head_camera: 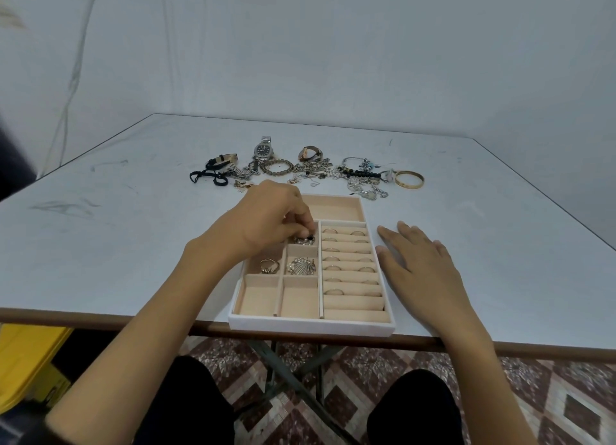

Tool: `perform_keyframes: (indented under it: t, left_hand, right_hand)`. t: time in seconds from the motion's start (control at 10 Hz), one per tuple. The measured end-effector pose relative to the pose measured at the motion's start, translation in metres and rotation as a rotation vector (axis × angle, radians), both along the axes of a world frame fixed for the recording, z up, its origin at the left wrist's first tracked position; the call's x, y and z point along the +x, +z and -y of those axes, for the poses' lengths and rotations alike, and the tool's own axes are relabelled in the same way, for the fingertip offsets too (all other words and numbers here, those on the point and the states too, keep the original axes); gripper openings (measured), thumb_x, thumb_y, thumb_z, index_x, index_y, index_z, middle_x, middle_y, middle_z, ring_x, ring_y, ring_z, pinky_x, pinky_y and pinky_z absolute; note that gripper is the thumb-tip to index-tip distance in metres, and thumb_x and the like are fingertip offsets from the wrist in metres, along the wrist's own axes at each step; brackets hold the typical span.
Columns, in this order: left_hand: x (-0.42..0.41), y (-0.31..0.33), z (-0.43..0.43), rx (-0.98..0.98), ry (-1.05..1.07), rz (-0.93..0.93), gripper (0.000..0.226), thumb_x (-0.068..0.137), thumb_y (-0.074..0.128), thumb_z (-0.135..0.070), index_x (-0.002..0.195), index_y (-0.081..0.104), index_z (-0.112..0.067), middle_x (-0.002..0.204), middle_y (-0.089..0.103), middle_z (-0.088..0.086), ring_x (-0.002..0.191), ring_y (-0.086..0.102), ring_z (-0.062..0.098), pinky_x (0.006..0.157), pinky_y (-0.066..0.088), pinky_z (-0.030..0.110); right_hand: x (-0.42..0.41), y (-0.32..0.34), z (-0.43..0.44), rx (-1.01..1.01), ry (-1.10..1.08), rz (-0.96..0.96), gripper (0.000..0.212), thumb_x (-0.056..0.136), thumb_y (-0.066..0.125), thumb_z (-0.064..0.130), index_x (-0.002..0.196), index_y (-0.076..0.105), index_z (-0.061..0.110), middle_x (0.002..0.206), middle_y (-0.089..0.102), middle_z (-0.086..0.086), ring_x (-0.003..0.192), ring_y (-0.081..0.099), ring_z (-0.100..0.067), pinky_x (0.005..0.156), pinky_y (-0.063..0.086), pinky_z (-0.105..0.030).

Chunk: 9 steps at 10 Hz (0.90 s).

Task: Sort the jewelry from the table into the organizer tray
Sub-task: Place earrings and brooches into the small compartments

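A white organizer tray [310,326] with beige compartments sits at the table's near edge. My left hand [266,218] reaches over its left half, fingertips pinched on a small sparkly jewelry piece [304,240] in an upper small compartment. A ring [268,265] and a silver brooch [301,266] lie in the compartments below. Several rings [346,261] sit in the ring rolls on the right side. My right hand [420,264] rests flat on the table just right of the tray, holding nothing. Loose jewelry lies in a row beyond the tray.
Beyond the tray lie a steel watch [264,149], a bead bracelet [276,167], a black cord [208,176], tangled chains [316,171], black beads [361,173] and a gold bangle [409,179]. A yellow bin [26,361] stands on the floor at left.
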<state>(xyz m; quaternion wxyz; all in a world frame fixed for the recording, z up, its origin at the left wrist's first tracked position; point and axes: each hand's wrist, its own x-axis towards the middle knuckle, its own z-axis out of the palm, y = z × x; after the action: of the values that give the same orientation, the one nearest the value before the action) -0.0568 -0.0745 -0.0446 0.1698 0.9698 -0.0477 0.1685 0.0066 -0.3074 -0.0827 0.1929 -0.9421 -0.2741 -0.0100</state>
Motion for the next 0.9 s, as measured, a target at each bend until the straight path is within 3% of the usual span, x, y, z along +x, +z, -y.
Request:
perform_keyframes:
  t: [0.1,0.4,0.5,0.6,0.7,0.9]
  left_hand:
    - [-0.001,0.003,0.000,-0.032,0.000,-0.045,0.016,0.076,0.078,-0.009,0.089,0.078,-0.019,0.082,0.073,-0.007,0.067,0.061,0.000,0.064,0.041,0.005]
    - [-0.010,0.010,-0.002,-0.075,-0.051,-0.036,0.024,0.083,0.067,0.002,0.099,0.074,-0.014,0.087,0.075,-0.006,0.072,0.065,-0.002,0.073,0.048,0.009]
    - [-0.011,0.012,-0.005,0.002,0.005,-0.003,0.019,0.085,0.070,-0.012,0.099,0.074,-0.023,0.083,0.073,-0.013,0.074,0.063,0.000,0.071,0.049,0.022]
    - [-0.014,0.014,0.000,0.103,0.062,-0.058,0.013,0.085,0.070,-0.029,0.093,0.075,-0.038,0.070,0.066,-0.016,0.073,0.060,0.003,0.064,0.041,0.023]
    - [-0.013,0.010,0.004,0.151,0.119,-0.069,0.014,0.085,0.068,-0.036,0.096,0.073,-0.042,0.075,0.058,-0.012,0.083,0.059,0.011,0.066,0.038,0.026]
    - [-0.011,0.006,0.003,0.151,0.086,-0.023,0.012,0.086,0.067,-0.035,0.096,0.073,-0.039,0.080,0.066,-0.013,0.089,0.049,0.006,0.071,0.025,0.025]
  right_hand:
    - [0.000,0.000,0.000,-0.003,-0.001,0.002,0.049,0.102,0.024,0.045,0.149,0.026,0.034,0.160,0.015,0.005,0.148,0.006,-0.011,0.119,0.001,-0.035]
    - [0.001,0.000,0.001,0.001,0.001,0.002,0.049,0.102,0.024,0.046,0.149,0.026,0.034,0.160,0.014,0.005,0.148,0.006,-0.011,0.119,0.001,-0.035]
    - [0.000,0.000,0.001,0.007,0.006,-0.005,0.049,0.102,0.025,0.045,0.149,0.027,0.034,0.160,0.015,0.005,0.148,0.006,-0.011,0.119,0.001,-0.035]
    - [0.001,0.000,0.001,0.007,0.004,-0.004,0.049,0.102,0.024,0.045,0.149,0.027,0.033,0.160,0.015,0.005,0.148,0.006,-0.011,0.119,0.001,-0.035]
    - [0.000,0.000,0.001,0.008,0.004,-0.002,0.049,0.102,0.024,0.045,0.149,0.027,0.033,0.160,0.015,0.005,0.148,0.006,-0.011,0.119,0.000,-0.035]
    - [0.000,0.000,0.001,0.003,0.005,0.001,0.049,0.102,0.024,0.045,0.149,0.027,0.033,0.160,0.015,0.005,0.148,0.007,-0.011,0.119,0.001,-0.035]
